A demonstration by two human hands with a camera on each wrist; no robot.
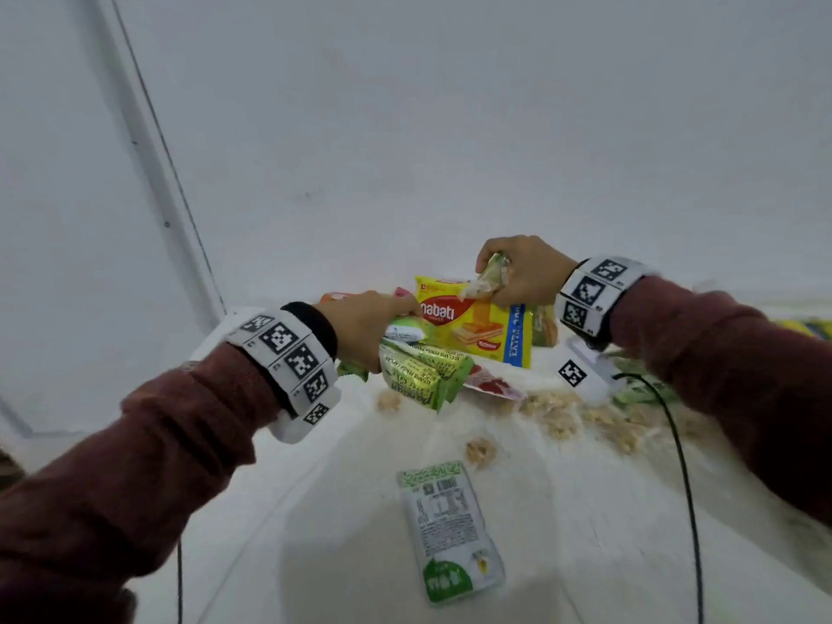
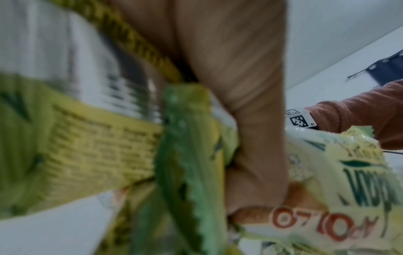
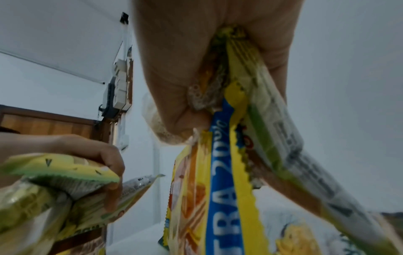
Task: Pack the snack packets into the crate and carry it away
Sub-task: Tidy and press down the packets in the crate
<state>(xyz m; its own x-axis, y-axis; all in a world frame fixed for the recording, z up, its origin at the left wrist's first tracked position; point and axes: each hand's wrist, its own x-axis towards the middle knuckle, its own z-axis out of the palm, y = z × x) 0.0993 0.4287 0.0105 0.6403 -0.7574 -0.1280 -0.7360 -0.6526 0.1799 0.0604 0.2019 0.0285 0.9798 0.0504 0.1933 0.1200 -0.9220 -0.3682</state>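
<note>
The white surface (image 1: pixel 562 511) is running back to the wall, mostly bare in front. The right hand (image 1: pixel 522 272) is gripping the yellow wafer packet (image 1: pixel 477 326) and others by their top edges, lifted. The left hand (image 1: pixel 360 326) is clutching green cake packets (image 1: pixel 423 376) just beside. One green-and-white packet (image 1: pixel 450 529) is lying apart, nearer. No crate in view.

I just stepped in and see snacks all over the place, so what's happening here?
A person is gathering snack packets off a white surface. The left hand grips a bunch of green and yellow packets; the right hand holds the yellow Nabati wafer pack and other packets by their top edges. One green and white packet lies nearer the camera, with more packets and crumbs beyond. No crate is in view.
</note>
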